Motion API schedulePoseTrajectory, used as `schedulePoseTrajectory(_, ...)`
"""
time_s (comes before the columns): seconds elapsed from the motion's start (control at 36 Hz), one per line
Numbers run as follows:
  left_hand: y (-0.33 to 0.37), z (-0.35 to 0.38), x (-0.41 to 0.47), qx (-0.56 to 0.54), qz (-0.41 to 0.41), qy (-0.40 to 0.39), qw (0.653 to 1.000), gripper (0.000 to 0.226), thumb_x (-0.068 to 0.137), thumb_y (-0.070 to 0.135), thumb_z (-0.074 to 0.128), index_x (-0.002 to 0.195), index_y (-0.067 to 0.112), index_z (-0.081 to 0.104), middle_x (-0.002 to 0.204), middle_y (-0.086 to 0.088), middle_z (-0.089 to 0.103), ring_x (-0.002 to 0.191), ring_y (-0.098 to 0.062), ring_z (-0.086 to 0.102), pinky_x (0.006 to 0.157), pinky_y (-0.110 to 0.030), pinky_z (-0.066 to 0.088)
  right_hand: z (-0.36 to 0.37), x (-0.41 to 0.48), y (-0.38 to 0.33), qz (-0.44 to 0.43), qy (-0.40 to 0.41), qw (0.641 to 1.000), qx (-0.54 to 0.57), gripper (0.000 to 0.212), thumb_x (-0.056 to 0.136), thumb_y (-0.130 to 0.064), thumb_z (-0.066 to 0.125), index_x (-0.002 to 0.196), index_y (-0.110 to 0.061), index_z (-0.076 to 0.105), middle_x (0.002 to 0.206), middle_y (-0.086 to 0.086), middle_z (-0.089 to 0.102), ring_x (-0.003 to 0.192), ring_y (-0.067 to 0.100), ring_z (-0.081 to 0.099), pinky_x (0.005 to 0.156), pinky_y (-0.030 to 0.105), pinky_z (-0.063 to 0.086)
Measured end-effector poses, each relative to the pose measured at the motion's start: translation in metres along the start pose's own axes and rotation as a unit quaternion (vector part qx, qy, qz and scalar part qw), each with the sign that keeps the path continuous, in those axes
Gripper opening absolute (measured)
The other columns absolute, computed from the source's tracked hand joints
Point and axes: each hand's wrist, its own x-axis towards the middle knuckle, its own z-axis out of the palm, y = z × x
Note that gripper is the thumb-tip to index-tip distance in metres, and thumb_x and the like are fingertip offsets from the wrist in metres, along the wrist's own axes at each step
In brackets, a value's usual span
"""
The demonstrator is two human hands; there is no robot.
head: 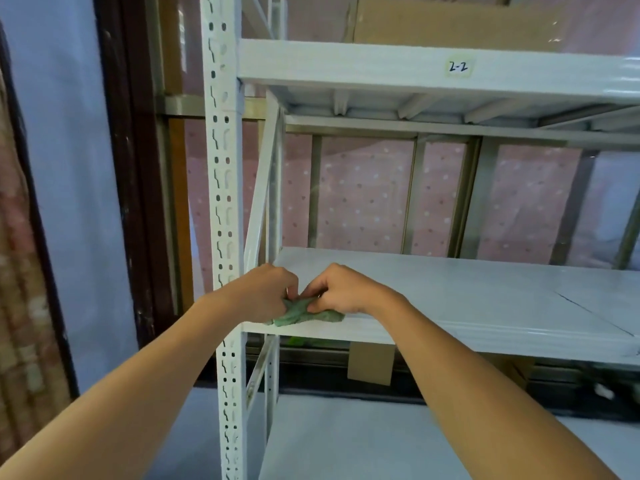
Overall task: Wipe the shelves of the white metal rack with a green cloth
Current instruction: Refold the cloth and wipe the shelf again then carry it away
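Observation:
The white metal rack stands right in front of me, its perforated front-left post running top to bottom. A crumpled green cloth lies at the front left corner of the middle shelf. My left hand pinches the cloth's left end, fingers curled down onto it. My right hand grips the cloth's right part from above. Both hands touch each other over the cloth. The cloth's middle is partly hidden under my fingers.
The upper shelf beam carries a label reading "2-2", with a cardboard box above it. A lower shelf sits below, and a small cardboard box stands behind it. A pink dotted sheet hangs behind the rack.

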Motion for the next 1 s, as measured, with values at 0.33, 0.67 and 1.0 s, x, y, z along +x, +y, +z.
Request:
schedulePoseTrajectory(0.33, 0.001, 0.023, 0.020, -0.026, 0.008, 0.041, 0.999, 0.022, 0.092, 0.011, 0.058, 0.104, 0.018, 0.075, 0.083, 0.007, 0.058, 0.076, -0.013, 0.052, 0.058, -0.010, 0.033, -0.002, 0.008, 0.017, 0.023, 0.021, 0.996, -0.080, 0.036, 0.084, -0.011, 0.065, 0.117, -0.023, 0.074, 0.113, -0.004, 0.071, 0.094, 0.014, 0.064, 0.075, 0.022, 0.048)
schedulePoseTrajectory(0.67, 0.001, 0.026, 0.066, -0.043, 0.019, -0.026, 0.999, 0.021, 0.087, 0.007, 0.061, 0.089, 0.015, 0.080, 0.056, 0.012, 0.054, 0.057, -0.012, 0.048, 0.059, -0.021, 0.038, -0.017, 0.040, 0.030, 0.053, 0.019, 0.983, -0.177, 0.046, 0.083, -0.001, 0.052, 0.116, -0.025, 0.074, 0.114, 0.001, 0.066, 0.093, 0.024, 0.064, 0.078, 0.033, 0.057)
schedulePoseTrajectory(1.0, -0.004, 0.049, 0.155, -0.019, -0.043, 0.012, 0.999, 0.025, 0.088, 0.007, 0.059, 0.101, 0.016, 0.079, 0.099, -0.006, 0.073, 0.086, -0.021, 0.061, 0.071, -0.026, 0.044, -0.025, 0.078, 0.080, -0.022, 0.077, 0.936, -0.343, 0.029, 0.084, -0.002, 0.055, 0.097, -0.016, 0.077, 0.090, 0.008, 0.063, 0.071, 0.029, 0.057, 0.056, 0.033, 0.045)
